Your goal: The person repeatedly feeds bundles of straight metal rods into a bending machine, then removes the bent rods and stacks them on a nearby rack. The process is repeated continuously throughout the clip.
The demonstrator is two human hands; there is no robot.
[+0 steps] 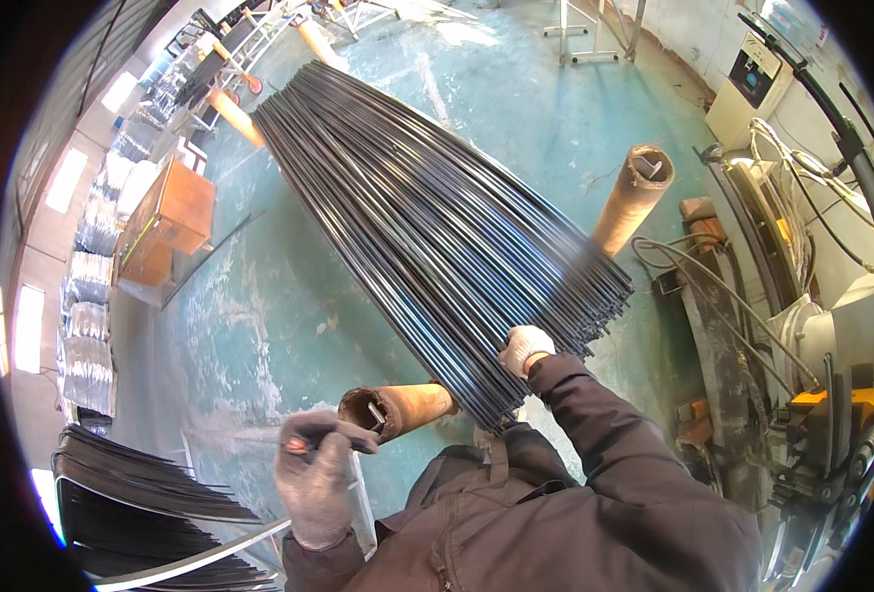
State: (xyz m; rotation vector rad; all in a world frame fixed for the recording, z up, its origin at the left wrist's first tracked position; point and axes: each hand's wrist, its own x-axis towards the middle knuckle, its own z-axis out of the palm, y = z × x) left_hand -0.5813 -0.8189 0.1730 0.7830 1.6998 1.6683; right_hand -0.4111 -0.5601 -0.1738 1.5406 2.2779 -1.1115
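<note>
The largest thing I see is the blue-green floor [244, 340], scuffed with pale, worn patches. Above it, the long bundle of black rods [407, 207] runs from the upper left down to just in front of the wearer. The rods are slender, smooth and glossy, with white and bluish streaks of light along them. They lie mostly side by side, a few crossing at a slant near the far end, and their near ends finish unevenly in a ragged edge; I cannot tell whether they are hollow. Smaller are the tan tubes beside the bundle: a near right tube [626, 212] and a near left tube [419, 408], both with rough, open mouths. Smallest are the gloved hands. The right hand [528, 347], in a whitish glove, lies on the rods near their close ends, fingers bent; I cannot tell if it grips any. The left hand [316, 474], in a greyish glove, is raised just beside the near left tube's mouth, fingers curled narrow; I cannot tell what, if anything, it holds.
</note>
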